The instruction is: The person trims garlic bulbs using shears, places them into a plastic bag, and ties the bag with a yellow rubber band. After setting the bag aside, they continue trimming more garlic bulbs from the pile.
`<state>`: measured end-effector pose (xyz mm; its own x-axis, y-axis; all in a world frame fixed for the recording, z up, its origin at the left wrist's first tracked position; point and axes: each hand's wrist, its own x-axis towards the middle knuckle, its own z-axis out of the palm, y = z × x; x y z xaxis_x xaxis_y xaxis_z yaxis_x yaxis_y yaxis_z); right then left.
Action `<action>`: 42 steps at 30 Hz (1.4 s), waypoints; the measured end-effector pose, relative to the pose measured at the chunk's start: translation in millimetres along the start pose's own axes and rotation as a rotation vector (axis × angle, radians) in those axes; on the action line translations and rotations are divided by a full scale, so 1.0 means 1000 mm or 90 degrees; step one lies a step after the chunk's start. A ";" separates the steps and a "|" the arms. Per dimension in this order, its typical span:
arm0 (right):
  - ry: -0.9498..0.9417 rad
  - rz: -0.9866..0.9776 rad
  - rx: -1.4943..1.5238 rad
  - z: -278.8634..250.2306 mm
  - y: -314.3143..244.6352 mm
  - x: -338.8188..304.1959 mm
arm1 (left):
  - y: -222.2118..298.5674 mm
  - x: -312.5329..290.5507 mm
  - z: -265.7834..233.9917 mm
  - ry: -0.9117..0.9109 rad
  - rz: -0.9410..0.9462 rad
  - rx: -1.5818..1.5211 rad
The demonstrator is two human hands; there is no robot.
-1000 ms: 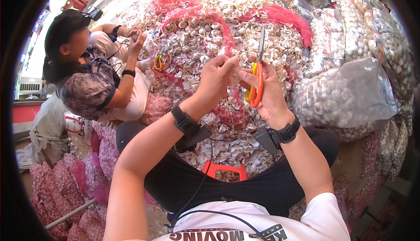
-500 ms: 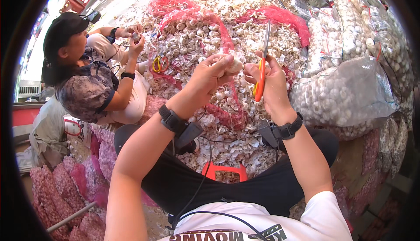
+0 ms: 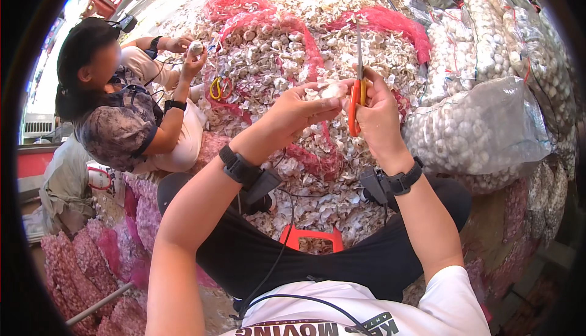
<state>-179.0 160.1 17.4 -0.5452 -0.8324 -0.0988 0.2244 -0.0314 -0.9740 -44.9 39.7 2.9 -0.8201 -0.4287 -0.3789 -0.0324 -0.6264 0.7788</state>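
Observation:
A pale garlic bulb sits in the fingers of my left hand, thumb along its near side. My right hand holds a pair of scissors with orange and yellow handles, blades pointing up and away from me. The fingertips of my right hand meet the bulb, so both hands are together at it. Beneath them spreads a heap of garlic skins with several whole bulbs among the scraps and pink netting running through it.
At the left, a seated co-worker holds a garlic bulb. Yellow-handled scissors lie on the heap nearby. Clear bags of garlic crowd the right side. Pink mesh sacks stand lower left. A red stool shows between my legs.
My right hand has moved left, bringing its fingers to the bulb, and the scissors now stand more upright. My left hand has shifted slightly right. The co-worker's bulb shows more fully.

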 end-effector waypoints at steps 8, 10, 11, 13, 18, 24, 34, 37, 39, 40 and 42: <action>0.015 -0.041 -0.147 0.001 0.008 -0.004 | 0.010 -0.007 0.007 0.017 -0.014 0.035; 0.002 -0.039 -0.147 0.005 0.007 -0.008 | 0.009 -0.003 0.002 0.040 -0.013 0.054; -0.009 -0.038 -0.148 0.007 0.005 -0.009 | 0.008 -0.002 0.000 0.062 -0.013 0.073; -0.022 -0.004 -0.146 0.005 0.001 -0.008 | 0.014 -0.003 -0.001 0.046 -0.011 0.042; -0.042 -0.011 -0.055 0.004 0.009 -0.004 | 0.024 -0.005 0.001 -0.089 0.007 -0.043; -0.019 -0.075 -0.302 -0.002 0.006 -0.002 | 0.031 -0.002 -0.011 0.011 0.087 -0.068; -0.047 -0.233 -0.544 -0.005 -0.006 -0.009 | 0.060 -0.004 -0.034 0.111 0.217 0.256; -0.031 -0.223 -0.551 -0.001 -0.006 -0.010 | 0.056 -0.003 -0.035 0.093 0.218 0.302; -0.023 -0.199 -0.557 0.001 -0.007 -0.011 | 0.054 -0.002 -0.036 0.102 0.225 0.344; -0.023 -0.148 -0.591 0.002 -0.008 -0.011 | 0.055 -0.002 -0.038 0.109 0.224 0.374; -0.022 -0.096 -0.625 0.000 -0.007 -0.011 | 0.053 -0.001 -0.039 0.116 0.222 0.404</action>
<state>-174.3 169.4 25.1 -0.4860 -0.8734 0.0314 -0.6219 0.3203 -0.7146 -23.2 -18.2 25.0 -0.7368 -0.6699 -0.0915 -0.1573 0.0382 0.9868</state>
